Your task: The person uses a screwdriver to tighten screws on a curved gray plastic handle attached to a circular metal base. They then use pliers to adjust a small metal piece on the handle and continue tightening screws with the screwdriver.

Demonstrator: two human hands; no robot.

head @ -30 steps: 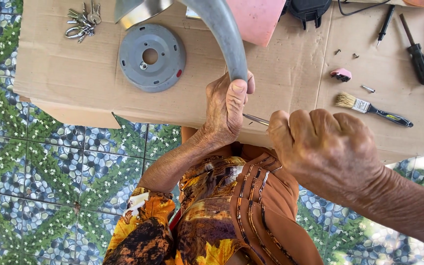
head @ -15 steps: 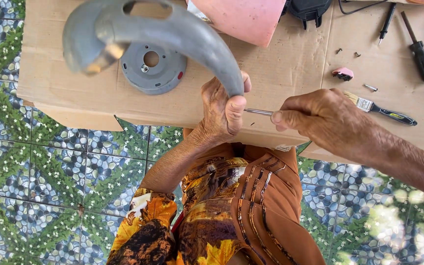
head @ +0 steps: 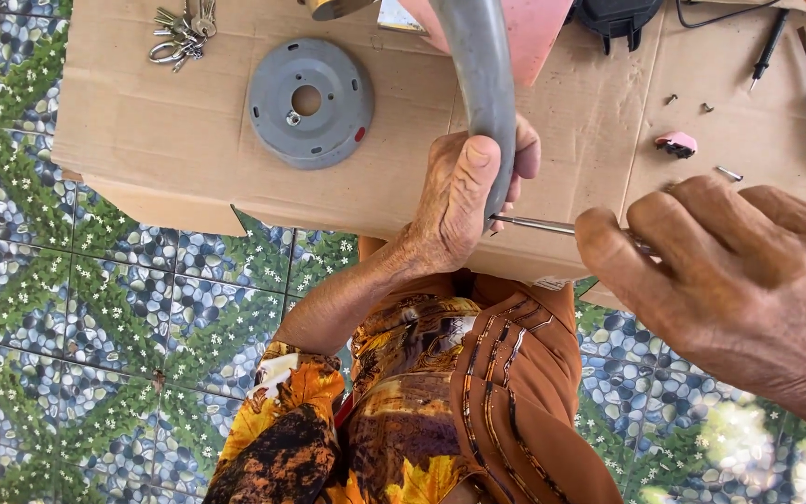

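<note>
Two hands are engaged: the curved grey tube (head: pixel 482 84) is clenched in the left hand (head: pixel 464 201), while a thin screwdriver (head: pixel 534 224) is pinched by the right hand (head: pixel 729 271), its tip touching the tube just beside the left fingers.

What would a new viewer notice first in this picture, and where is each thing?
At the centre, the left hand grips a curved grey tube, while the right hand, large at the right edge, holds a thin metal shaft with its tip at the tube's lower end. Behind them, on the cardboard sheet, lie a round grey disc and a bunch of keys at upper left.
</note>
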